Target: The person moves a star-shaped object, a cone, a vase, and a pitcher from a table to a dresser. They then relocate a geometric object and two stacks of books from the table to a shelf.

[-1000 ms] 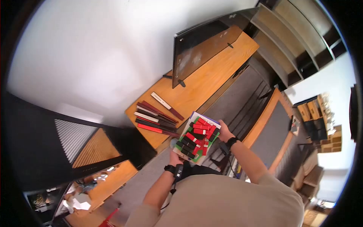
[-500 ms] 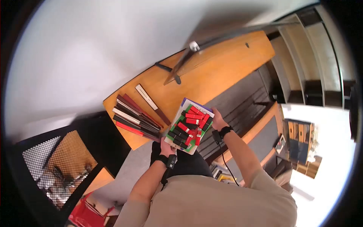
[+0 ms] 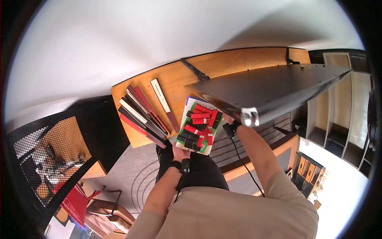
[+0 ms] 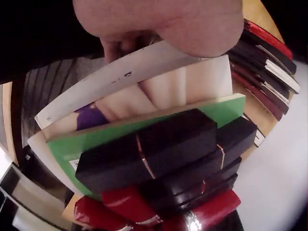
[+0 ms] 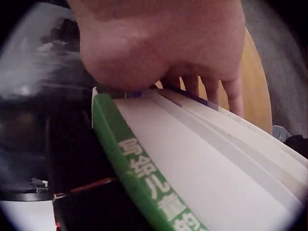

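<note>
Both hands hold a stack of books between them. My left hand (image 3: 181,152) grips its near left edge, the palm heel against a white book (image 4: 139,70) in the left wrist view. My right hand (image 5: 163,43) grips the opposite side, several fingers reaching beneath the pale page edges (image 5: 183,144); a screen partly covers this hand in the head view. A green book (image 4: 231,103) with white lettering is on top of the stack. Small black boxes (image 4: 144,151) and red boxes (image 3: 199,116) lie heaped on it.
A wooden cabinet top (image 3: 223,59) carries a large black screen (image 3: 270,87), its corner close to the right forearm. Long slim dark red, black and white items (image 3: 139,111) fan out at its left end. A black mesh panel (image 3: 55,159) stands left.
The head view has turned, and the screen now looms over the right hand. The stack stays held in both hands, its boxes still on top, close by the cabinet edge.
</note>
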The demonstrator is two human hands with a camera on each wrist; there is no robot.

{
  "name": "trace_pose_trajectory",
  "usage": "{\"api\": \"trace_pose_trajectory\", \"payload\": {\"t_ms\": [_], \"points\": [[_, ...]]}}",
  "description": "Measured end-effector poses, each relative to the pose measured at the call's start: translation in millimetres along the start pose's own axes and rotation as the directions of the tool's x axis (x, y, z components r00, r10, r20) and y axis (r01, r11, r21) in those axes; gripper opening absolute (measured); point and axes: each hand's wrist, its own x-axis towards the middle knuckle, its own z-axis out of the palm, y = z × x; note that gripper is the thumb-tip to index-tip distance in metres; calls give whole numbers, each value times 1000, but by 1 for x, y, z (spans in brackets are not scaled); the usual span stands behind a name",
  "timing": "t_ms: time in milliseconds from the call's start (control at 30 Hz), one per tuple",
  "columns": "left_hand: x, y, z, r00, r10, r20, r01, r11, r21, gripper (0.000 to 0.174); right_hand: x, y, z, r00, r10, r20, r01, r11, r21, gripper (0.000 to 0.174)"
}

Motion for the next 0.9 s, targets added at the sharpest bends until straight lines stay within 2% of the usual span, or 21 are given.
{"api": "trace_pose_trajectory", "payload": {"t_ms": [100, 200, 333, 400, 533, 600, 733, 767, 833, 867, 900], "points": [[0, 3, 1, 997, -20, -69, 19, 1000, -21, 42, 31, 17, 7, 999, 25, 44, -24, 1000, -14, 35], [-9, 2, 11, 998, 50, -43, -51, 998, -23, 43, 56, 22, 1, 994, 36, 105, -33, 999, -32, 34], [1, 3, 1, 997, 71, -18, -73, 993, -90, 46, 82, 31, -12, 985, 64, 160, -54, 997, -64, 34], [-4, 7, 3, 994, 97, 45, -91, 988, -122, 43, 96, 44, -10, 977, 70, 202, -58, 996, -64, 34], [-12, 20, 4, 992, 122, 43, -115, 985, -132, 40, 111, 66, -8, 960, 85, 265, -67, 995, -79, 34], [-12, 25, -2, 989, 111, 94, -100, 989, -113, 44, 123, 77, -6, 950, 92, 297, -70, 994, -84, 34], [-7, 24, -14, 988, 136, 77, -125, 983, -138, 39, 147, 95, -1, 928, 114, 355, -85, 992, -96, 33], [-4, 22, -17, 987, 152, 54, -146, 984, -98, 40, 150, 96, -4, 927, 117, 357, -87, 991, -97, 33], [5, 21, -24, 984, 173, 35, -171, 984, -55, 41, 153, 90, -8, 918, -122, 378, 252, 915, -315, 33], [9, 21, -27, 989, 138, 51, -135, 989, -61, 41, 153, 88, -7, 881, -238, 409, 410, 815, -410, 33], [13, 22, -32, 993, 103, 66, -98, 993, -66, 41, 135, 74, 3, 879, -241, 411, 414, 813, -409, 33]]}}
